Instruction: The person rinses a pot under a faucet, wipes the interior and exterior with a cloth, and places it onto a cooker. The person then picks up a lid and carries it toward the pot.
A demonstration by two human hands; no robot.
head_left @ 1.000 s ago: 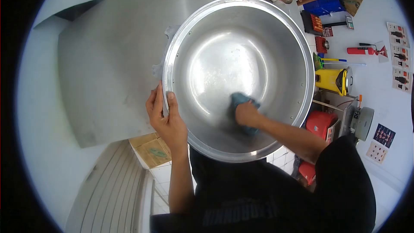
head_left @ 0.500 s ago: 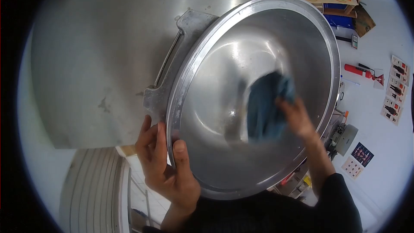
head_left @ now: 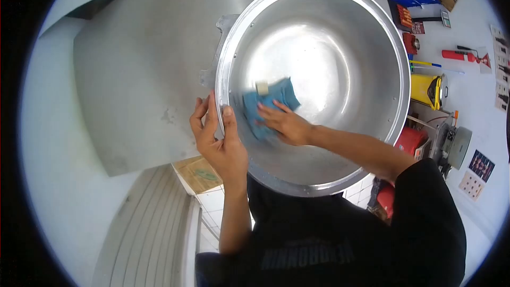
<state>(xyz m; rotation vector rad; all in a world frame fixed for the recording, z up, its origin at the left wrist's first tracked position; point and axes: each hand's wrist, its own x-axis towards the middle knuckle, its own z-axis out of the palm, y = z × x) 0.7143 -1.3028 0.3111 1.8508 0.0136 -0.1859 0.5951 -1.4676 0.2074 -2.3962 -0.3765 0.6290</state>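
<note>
Across the bowl of the pot point(head_left: 372, 64) goes the blue cloth point(head_left: 281, 93), over from the middle of the inside to the left-hand wall, close by the left hand point(head_left: 219, 146) now! And look at that grip: thumb inside the rim, the other fingers outside, pinching the metal between them just below the side handle point(head_left: 216, 50). Meanwhile the right hand point(head_left: 289, 127) lies on the cloth, fingers spread on top rather than bunching it, a pale patch showing at the cloth's upper edge. As for the pot, its mouth faces the camera, right at the edge of the steel surface point(head_left: 143, 85); what bears its weight is hidden. Wiping out the inside looks like the step in hand, I'd judge. Another stroke calls for flat, even pressure along that curved wall, with the left fingers holding the rim steady.
</note>
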